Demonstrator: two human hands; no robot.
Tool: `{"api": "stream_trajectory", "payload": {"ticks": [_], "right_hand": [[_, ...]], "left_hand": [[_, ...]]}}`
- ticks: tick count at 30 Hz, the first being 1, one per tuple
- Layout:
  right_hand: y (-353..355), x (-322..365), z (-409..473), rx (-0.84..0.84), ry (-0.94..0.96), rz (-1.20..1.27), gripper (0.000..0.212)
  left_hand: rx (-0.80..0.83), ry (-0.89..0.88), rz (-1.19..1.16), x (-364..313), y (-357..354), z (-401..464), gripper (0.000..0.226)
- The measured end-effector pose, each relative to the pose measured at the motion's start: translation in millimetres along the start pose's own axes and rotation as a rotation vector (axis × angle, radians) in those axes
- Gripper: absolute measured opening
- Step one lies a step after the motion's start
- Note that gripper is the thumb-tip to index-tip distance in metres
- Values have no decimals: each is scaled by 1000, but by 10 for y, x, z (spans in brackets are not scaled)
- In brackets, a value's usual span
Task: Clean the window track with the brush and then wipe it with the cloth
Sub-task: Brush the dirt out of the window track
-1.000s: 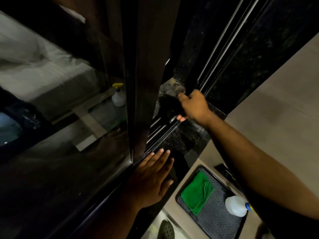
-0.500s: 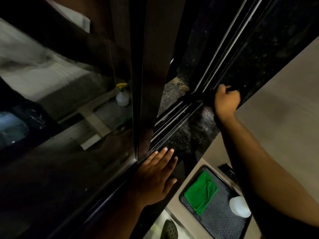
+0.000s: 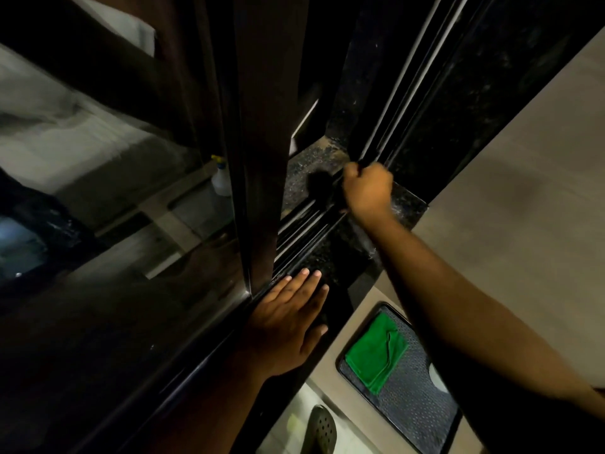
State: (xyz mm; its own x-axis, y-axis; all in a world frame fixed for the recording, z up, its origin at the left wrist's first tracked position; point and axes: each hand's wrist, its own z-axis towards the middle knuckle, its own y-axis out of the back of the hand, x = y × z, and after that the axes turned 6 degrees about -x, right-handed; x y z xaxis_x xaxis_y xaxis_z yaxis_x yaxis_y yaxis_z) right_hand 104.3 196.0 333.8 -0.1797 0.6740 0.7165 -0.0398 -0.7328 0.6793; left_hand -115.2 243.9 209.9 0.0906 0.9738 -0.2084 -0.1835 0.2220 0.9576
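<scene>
The brushing stage looked to be under way and the wiping not yet begun. The right hand [image 3: 368, 190] was curled into a fist over the far end of the window track [image 3: 304, 224], near the corner where the rails met the upright frame; it seemed to be gripping something dark, most likely the brush, though the light was too poor for me to make out the tool itself. A dark blotch lay on the speckled sill just beyond the track, beside that fist, and I could not tell whether it was bristles or shadow. The left hand [image 3: 291, 317] lay flat with its fingers spread on the ledge at the near end of the track, next to the sliding window frame [image 3: 258, 158], holding nothing. The green cloth [image 3: 376, 353] sat folded and untouched on a dark tray [image 3: 422, 407], below the track and well apart from it. So the wipe was all still to do.
</scene>
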Motion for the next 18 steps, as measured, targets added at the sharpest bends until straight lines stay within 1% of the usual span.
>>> {"api": "stream_trajectory", "payload": {"ticks": [2, 3, 4, 5, 8, 9, 10, 11, 13, 14, 15, 16, 17, 18], "right_hand": [[-182, 104, -291, 299, 42, 56, 37], [-220, 156, -376, 399, 37, 101, 37], [-219, 197, -376, 432, -4, 160, 38], [-182, 217, -303, 379, -61, 201, 37], [26, 109, 39, -31, -136, 217, 34], [57, 49, 76, -82, -137, 196, 34], [52, 31, 23, -46, -121, 155, 35], [10, 23, -95, 40, -88, 139, 35], [-106, 38, -408, 272, -71, 241, 32], [-134, 51, -522, 330, -79, 326, 33], [-144, 45, -602, 318, -81, 393, 36], [-119, 17, -644, 254, -103, 457, 38], [-62, -33, -667, 165, -155, 522, 40], [25, -84, -681, 71, -217, 605, 41]], "left_hand": [[-19, 4, 2, -1, -9, -7, 61], [-16, 3, 9, -3, -3, -9, 61], [-11, 0, 11, -8, 7, -7, 61], [-13, -3, 11, -12, 13, 0, 61], [-16, 1, 2, -8, 4, 3, 61], [-16, 1, -4, 1, -19, 2, 61], [-11, 0, -10, 9, -39, 1, 61], [-6, -2, -9, 14, -52, 3, 61], [6, -5, -4, 23, -45, -3, 61], [13, -12, 4, 15, -24, -4, 61], [18, -18, 10, 1, -7, -9, 61], [16, -16, 0, -25, 30, -6, 61], [9, 19, -52, -69, 78, 11, 60], [-5, 120, -183, -135, 138, 67, 57]]}}
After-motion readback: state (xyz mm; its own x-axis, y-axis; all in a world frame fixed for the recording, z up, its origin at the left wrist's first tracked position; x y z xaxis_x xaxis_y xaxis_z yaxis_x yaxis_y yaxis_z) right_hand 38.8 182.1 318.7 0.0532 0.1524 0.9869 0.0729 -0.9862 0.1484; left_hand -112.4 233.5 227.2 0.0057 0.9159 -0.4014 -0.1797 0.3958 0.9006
